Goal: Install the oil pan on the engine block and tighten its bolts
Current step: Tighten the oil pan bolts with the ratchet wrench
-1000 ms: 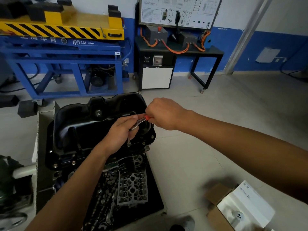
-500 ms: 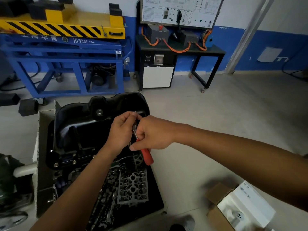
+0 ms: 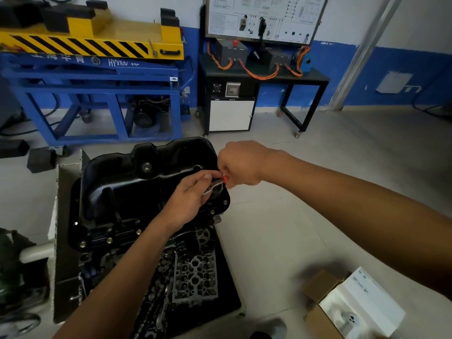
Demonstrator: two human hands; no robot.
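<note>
- Pale tiled floor (image 3: 305,216) in a workshop; a blue-and-white wall stands far off, with a blue and yellow press frame (image 3: 97,77) far left and a black bench with orange cables (image 3: 264,74) beside it.
- The black oil pan (image 3: 137,192) sits left of centre on the engine block (image 3: 102,260), its long axis running left to right.
- The left hand (image 3: 188,201) pinches the head of a ratchet wrench (image 3: 214,188) at the pan's right flange; the right hand (image 3: 241,163) is closed round its red handle.
- A tray of engine parts (image 3: 195,277) lies near; an open cardboard box (image 3: 342,307) sits near right.
</note>
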